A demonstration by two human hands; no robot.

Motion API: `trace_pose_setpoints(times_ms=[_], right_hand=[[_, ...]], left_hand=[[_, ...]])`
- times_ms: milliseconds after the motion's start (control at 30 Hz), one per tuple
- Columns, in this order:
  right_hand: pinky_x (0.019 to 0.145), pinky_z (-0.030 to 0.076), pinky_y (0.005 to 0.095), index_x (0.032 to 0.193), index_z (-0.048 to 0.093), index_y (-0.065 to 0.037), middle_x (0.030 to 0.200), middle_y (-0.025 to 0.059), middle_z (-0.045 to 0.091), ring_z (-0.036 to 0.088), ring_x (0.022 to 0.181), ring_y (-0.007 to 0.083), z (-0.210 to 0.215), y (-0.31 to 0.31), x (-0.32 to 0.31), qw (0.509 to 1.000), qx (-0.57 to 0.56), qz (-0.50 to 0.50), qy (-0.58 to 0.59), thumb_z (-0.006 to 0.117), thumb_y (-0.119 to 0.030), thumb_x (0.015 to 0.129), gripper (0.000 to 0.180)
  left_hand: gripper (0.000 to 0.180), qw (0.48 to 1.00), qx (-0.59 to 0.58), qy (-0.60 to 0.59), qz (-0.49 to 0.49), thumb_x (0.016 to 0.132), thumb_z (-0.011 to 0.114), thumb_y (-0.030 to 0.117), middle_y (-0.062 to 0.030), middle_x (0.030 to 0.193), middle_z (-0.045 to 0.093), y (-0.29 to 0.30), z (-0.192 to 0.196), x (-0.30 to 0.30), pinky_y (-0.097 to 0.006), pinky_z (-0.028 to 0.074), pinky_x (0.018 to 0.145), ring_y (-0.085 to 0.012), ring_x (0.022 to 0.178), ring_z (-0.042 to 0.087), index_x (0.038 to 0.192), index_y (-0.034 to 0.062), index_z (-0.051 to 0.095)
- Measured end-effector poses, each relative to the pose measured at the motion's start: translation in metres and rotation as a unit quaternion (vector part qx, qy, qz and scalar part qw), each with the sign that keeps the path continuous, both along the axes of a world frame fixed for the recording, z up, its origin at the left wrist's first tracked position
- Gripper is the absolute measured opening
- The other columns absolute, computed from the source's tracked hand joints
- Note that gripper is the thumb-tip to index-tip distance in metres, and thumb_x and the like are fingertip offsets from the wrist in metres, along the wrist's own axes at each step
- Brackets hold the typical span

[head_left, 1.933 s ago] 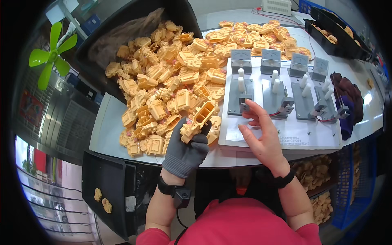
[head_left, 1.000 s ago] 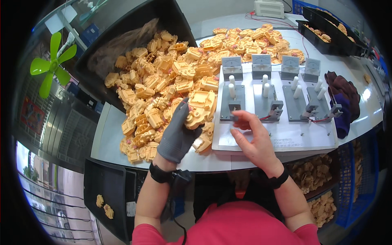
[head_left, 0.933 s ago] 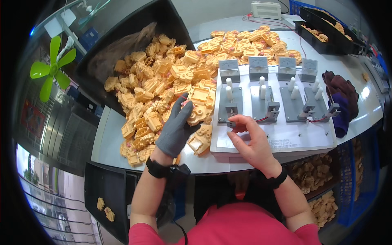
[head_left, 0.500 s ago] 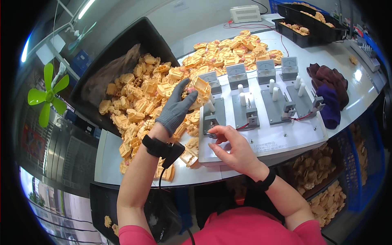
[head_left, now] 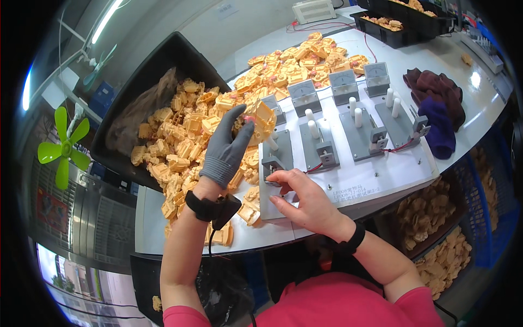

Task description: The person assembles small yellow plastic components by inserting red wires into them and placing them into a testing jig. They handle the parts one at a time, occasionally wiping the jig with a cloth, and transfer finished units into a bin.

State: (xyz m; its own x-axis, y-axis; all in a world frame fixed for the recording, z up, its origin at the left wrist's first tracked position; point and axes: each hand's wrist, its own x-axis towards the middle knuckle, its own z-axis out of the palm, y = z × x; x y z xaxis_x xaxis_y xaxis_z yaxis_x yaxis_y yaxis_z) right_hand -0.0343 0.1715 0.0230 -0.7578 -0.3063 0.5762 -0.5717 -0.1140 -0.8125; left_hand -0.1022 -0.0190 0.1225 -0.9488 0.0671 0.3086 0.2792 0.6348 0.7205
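Observation:
My left hand [head_left: 224,151], in a grey glove, is closed around a pale orange moulded plastic part [head_left: 263,121]. It holds the part tilted above the left end of a test fixture [head_left: 354,191], a white board with several grey stations. Bare, my right hand [head_left: 313,204] is at the front of the leftmost station, with thumb and index finger apart. Its index fingertip meets the small grey clamp [head_left: 272,162] there, partly covering the lower end. White pegs [head_left: 272,143] rise behind the clamp, and a leftmost meter [head_left: 274,106] is partly hidden by the part.
A tipped black bin [head_left: 182,52] spills a heap of similar parts [head_left: 182,158] on the left. More parts [head_left: 297,62] lie behind the meters. Dark cloths [head_left: 438,111] rest right of the fixture. Black trays [head_left: 395,35] stand at the back right, and blue crates [head_left: 482,218] stand below the table.
The whole view has shifted a little. My left hand still holds the part, now turned slightly more upright. My right hand stays by the leftmost clamp.

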Motion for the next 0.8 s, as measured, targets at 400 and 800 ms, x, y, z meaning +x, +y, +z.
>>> trace_pose_setpoints(times_ms=[400, 800], right_hand=[[0.080, 0.052, 0.0327, 0.126, 0.058, -0.004, 0.108, 0.0101, 0.061, 0.063, 0.089, 0.0203, -0.001, 0.001, 0.000, 1.000, 0.002, 0.000, -0.002, 0.069, -0.011, 0.090, 0.038], [0.079, 0.052, 0.0360, 0.125, 0.057, -0.004, 0.105, 0.0119, 0.060, 0.062, 0.086, 0.0234, 0.000, 0.002, 0.000, 1.000, -0.002, 0.000, -0.012, 0.069, -0.011, 0.090, 0.038]], left_hand=[[0.042, 0.998, -0.051, 0.039, 0.017, 0.100, 0.065, 0.025, -0.0051, 0.115, 0.063, -0.010, -0.004, -0.010, -0.025, 0.051, 0.084, -0.0087, 0.096, 0.059, 0.135, 0.0050, 0.055], [0.048, 0.991, -0.105, -0.052, -0.056, 0.101, 0.061, 0.033, -0.0161, 0.121, 0.067, 0.003, 0.011, 0.011, -0.032, 0.050, 0.094, -0.0205, 0.109, 0.064, 0.136, 0.0000, 0.058]])
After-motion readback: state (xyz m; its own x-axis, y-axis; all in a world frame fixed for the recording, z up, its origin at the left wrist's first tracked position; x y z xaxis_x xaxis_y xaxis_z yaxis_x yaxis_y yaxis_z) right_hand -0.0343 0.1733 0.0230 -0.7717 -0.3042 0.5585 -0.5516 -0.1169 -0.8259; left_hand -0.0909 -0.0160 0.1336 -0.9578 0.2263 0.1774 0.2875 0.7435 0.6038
